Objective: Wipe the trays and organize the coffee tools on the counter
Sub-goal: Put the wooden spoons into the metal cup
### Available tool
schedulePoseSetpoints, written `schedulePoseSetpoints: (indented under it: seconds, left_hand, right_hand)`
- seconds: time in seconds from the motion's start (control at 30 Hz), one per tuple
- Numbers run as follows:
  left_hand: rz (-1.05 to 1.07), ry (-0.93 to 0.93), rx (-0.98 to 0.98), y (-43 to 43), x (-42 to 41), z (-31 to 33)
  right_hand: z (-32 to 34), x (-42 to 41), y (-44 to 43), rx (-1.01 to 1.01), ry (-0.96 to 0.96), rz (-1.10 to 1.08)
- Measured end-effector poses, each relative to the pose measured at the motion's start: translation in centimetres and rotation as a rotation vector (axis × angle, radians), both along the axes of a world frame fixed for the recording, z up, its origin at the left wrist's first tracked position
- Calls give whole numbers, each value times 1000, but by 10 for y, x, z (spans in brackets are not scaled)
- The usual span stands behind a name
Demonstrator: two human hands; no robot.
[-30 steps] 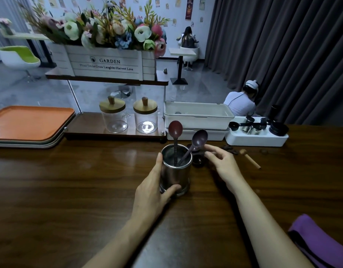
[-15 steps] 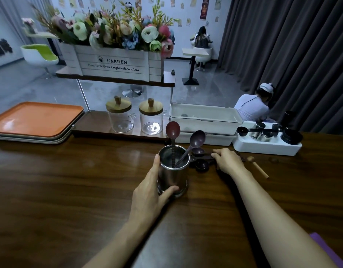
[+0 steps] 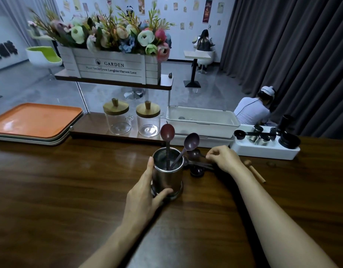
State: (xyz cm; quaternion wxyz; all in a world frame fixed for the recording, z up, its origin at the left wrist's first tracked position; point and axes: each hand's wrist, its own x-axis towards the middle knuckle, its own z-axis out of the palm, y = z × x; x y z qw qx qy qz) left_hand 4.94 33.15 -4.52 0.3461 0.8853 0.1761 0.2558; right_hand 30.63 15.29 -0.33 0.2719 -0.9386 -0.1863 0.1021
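Dark varnished wood makes up the counter (image 3: 70,190); stacked trays (image 3: 31,120) sit well off to the left of the left hand (image 3: 145,198), a grey curtain (image 3: 282,55) beyond. That hand wraps the steel cup (image 3: 166,176) low on its wall — stiff, smooth and likely light, apt to slide on varnish, so a low wraparound hold suits it. Two spoons (image 3: 191,141) stand in it, bowls up. The right hand (image 3: 224,159) curls over the handles of loose spoons (image 3: 195,170) just to its left, beside the cup; whether one is pinched I cannot tell. Light, rigid things — best taken by the thin handle.
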Motion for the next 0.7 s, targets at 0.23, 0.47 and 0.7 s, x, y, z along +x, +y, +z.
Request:
schedulePoseSetpoints:
  seconds: [0.23, 0.47, 0.7]
  left_hand:
    - [-15, 7, -20, -1, -1, 1]
    - [-19, -8, -15, -1, -1, 1]
    - [-32, -26, -23, -1, -2, 1]
  right_hand:
    - [28, -25, -2, 320, -28, 48]
    - [56, -67, -9, 650, 35, -23]
    - [99, -117, -17, 1148, 296, -35]
